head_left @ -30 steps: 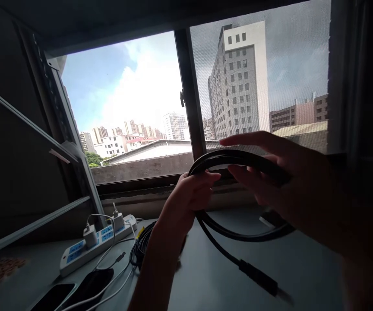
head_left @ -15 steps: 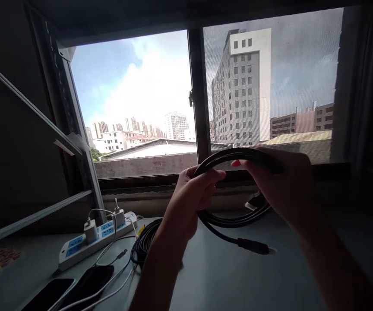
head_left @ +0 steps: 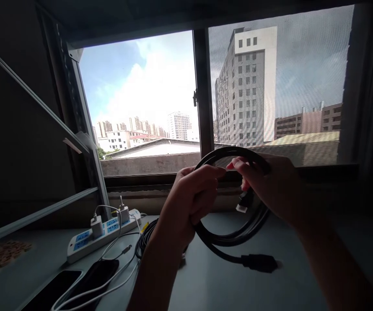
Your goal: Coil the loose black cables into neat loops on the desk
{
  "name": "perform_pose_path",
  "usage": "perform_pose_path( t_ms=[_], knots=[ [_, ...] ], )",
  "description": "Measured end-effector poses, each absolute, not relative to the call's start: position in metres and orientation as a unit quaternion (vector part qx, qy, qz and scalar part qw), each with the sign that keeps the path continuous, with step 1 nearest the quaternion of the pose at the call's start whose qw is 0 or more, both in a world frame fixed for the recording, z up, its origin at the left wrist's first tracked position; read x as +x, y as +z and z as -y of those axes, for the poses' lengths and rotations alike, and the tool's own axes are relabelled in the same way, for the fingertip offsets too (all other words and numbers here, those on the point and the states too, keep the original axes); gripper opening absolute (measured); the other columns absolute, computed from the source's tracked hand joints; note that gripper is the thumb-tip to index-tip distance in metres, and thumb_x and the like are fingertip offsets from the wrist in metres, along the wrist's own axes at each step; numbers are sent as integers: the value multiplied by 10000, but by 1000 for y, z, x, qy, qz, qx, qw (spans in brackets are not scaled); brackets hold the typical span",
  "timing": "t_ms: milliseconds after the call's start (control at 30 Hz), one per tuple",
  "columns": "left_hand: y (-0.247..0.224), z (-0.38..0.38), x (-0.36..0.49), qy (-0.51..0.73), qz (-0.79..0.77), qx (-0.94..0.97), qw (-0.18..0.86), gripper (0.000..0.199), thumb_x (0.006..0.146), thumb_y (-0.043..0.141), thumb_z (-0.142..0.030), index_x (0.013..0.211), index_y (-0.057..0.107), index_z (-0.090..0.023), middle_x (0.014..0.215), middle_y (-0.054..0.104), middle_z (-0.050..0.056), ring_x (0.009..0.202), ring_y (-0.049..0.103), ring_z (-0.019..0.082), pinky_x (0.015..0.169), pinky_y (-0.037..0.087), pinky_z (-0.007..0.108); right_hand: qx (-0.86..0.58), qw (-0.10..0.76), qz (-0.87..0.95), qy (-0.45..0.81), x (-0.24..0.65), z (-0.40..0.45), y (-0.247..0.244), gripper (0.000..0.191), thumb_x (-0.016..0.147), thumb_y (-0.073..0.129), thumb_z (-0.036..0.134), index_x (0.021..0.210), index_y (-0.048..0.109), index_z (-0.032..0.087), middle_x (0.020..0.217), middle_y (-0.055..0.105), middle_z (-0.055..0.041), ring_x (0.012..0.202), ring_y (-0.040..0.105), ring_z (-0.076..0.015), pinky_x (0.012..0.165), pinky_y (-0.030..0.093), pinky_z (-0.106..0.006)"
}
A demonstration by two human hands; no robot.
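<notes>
Seemingly to keep it bunched, the left hand and right hand pinch opposite sides of the coiled black cable near the frame's centre, 1 plug hanging free below.

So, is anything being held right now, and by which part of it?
A coiled black cable: the left fingers grip the left side of its loop, and the right fingers hold the loop's upper right side.

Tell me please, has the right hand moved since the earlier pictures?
Yes. The right hand, holding the black cable coil, has moved left in the view, closer to the window's middle bar.
</notes>
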State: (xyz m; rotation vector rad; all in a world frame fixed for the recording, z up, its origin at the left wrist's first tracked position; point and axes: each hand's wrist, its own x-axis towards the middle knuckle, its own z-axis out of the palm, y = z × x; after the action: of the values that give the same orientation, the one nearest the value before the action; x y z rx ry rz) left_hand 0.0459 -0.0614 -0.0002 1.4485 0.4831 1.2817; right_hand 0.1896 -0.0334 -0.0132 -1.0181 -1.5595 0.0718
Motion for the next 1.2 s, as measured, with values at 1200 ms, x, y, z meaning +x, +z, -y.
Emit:
perform_pose_path(
  t_ms=[1200],
  knots=[
    [3,85,45,521,-202,663,498,377,698,511,-236,386,307,-182,286,195,-88,214,184,4,245,78,174,-473,570,672,-6,187,43,-14,209,765,493,340,673,613,196,504,605,21,463,572,-122,433,390,-215]
  ],
)
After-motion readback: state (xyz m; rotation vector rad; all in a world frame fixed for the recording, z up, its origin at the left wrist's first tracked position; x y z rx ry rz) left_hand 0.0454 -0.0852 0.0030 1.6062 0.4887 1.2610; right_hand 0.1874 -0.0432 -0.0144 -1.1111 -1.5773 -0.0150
